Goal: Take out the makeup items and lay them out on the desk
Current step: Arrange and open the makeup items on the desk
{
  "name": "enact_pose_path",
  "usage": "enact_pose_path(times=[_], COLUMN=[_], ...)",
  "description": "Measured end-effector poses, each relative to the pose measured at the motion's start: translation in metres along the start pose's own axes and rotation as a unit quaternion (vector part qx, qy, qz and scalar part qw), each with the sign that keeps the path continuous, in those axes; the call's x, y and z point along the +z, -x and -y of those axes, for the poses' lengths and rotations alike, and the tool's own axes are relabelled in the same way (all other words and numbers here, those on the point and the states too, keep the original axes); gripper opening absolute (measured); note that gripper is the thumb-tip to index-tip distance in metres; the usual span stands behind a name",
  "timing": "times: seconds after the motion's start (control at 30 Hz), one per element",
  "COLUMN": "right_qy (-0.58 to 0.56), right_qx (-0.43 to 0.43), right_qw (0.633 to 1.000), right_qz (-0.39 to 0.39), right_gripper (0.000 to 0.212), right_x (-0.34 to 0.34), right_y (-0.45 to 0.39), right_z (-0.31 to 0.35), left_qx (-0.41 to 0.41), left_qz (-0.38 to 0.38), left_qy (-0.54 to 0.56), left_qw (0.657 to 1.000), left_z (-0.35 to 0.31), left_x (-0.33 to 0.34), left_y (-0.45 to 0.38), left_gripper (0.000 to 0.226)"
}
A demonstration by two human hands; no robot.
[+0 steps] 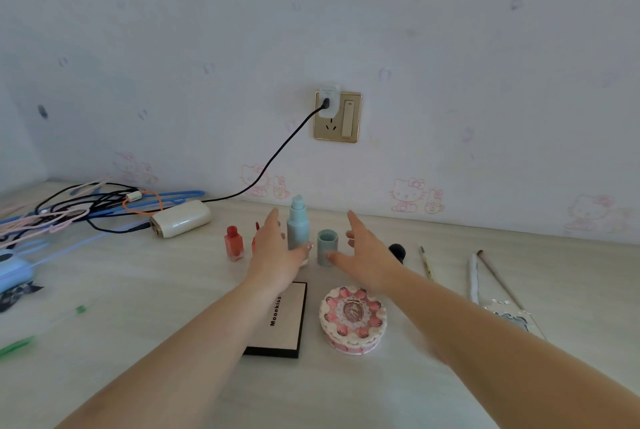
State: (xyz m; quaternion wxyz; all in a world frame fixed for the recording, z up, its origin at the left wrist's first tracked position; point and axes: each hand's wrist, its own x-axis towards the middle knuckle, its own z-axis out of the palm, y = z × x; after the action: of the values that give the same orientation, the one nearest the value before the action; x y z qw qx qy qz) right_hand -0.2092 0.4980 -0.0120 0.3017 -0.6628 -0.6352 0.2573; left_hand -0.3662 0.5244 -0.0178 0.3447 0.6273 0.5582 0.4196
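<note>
Both hands, left hand (pixel 277 248) and right hand (pixel 363 252), reach with fingers spread, gripping nothing, around the upright teal pump bottle (pixel 298 224) and its loose cap (pixel 327 246) on the table (pixel 138 290); a careless brush could topple either.

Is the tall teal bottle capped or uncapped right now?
Uncapped. The teal bottle stands upright with its pump nozzle bare, and its matching cap stands separately on the desk just right of it.

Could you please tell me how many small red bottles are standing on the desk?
2: one red bottle stands left of the left hand; a second red bottle is mostly hidden behind that hand. More may be hidden.
</note>
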Motion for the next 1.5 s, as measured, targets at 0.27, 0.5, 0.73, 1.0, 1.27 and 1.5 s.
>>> enact_pose_path(times=[0.27,0.5,0.73,1.0,1.27,1.5], right_qy=[-0.061,-0.074,0.024,0.252,0.322,0.411], right_qx=[0.003,0.045,0.066,-0.063,-0.119,-0.131], right_qw=[0.997,0.988,0.992,0.965,0.939,0.902], right_qz=[-0.042,-0.13,-0.105,0.043,0.007,-0.02], right_gripper=[0.08,0.057,0.038,0.046,0.04,0.026], right_x=[-0.057,-0.116,-0.127,-0.082,-0.069,-0.072], right_y=[0.038,0.061,0.068,0.053,0.033,0.032], right_z=[-0.018,-0.041,-0.064,-0.064,-0.076,-0.071], left_qx=[0.095,0.172,0.153,0.07,0.089,0.179], left_qz=[-0.021,0.058,0.118,0.229,0.234,0.186], left_qy=[0.045,-0.01,-0.114,-0.353,-0.437,-0.491], left_qw=[0.994,0.983,0.975,0.905,0.864,0.832], left_z=[-0.014,-0.056,-0.075,-0.074,-0.073,-0.076], left_x=[-0.017,-0.005,0.053,0.095,0.108,0.093], left_y=[0.044,0.057,0.047,0.032,0.028,0.032], left_gripper=[0.052,0.022,0.016,0.029,0.034,0.027])
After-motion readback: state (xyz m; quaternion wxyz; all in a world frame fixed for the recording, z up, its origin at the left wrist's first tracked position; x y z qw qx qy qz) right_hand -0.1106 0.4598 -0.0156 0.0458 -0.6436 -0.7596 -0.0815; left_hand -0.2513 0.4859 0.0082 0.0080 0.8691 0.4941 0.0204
